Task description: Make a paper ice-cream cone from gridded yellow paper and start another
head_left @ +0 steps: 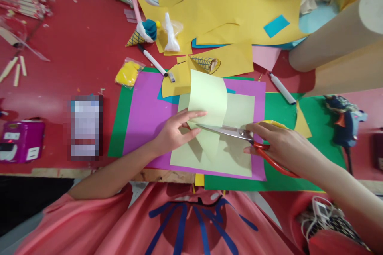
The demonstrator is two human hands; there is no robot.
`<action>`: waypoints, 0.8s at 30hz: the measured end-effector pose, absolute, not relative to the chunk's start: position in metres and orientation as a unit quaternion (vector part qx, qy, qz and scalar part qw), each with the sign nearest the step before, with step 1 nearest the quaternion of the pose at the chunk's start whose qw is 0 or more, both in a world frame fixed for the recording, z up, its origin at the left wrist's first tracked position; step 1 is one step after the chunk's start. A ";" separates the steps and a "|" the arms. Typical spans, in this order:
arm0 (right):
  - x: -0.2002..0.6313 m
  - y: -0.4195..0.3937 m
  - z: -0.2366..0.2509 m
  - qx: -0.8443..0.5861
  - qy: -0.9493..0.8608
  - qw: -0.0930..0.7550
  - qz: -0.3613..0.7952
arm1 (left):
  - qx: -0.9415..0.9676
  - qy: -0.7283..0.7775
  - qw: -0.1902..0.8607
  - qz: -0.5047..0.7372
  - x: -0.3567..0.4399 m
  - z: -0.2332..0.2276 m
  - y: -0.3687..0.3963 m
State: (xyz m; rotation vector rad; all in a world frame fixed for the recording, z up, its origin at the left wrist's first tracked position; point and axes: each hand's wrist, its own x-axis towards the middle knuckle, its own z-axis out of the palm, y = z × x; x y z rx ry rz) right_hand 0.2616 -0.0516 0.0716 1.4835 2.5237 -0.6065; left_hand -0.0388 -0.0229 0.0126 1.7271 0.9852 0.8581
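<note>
Head view: a pale green paper sheet [236,115], lying on purple paper [143,115], is pinched at its curled strip by the left hand [175,133]; red-handled scissors [239,133] are gripped by the right hand [281,143], blades at the sheet.

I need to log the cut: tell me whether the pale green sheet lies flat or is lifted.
Lifted in part: the left hand holds a strip of the pale green sheet curled up, scissors at its base.
</note>
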 end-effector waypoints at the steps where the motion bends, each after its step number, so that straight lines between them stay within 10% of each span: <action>1: 0.260 -0.051 0.072 0.495 0.841 0.077 -0.205 | 0.706 0.400 0.467 0.350 -0.039 0.013 -0.023; 24: 0.260 -0.054 0.070 0.531 0.811 0.084 -0.231 | 0.664 0.397 0.491 0.401 -0.037 0.013 -0.023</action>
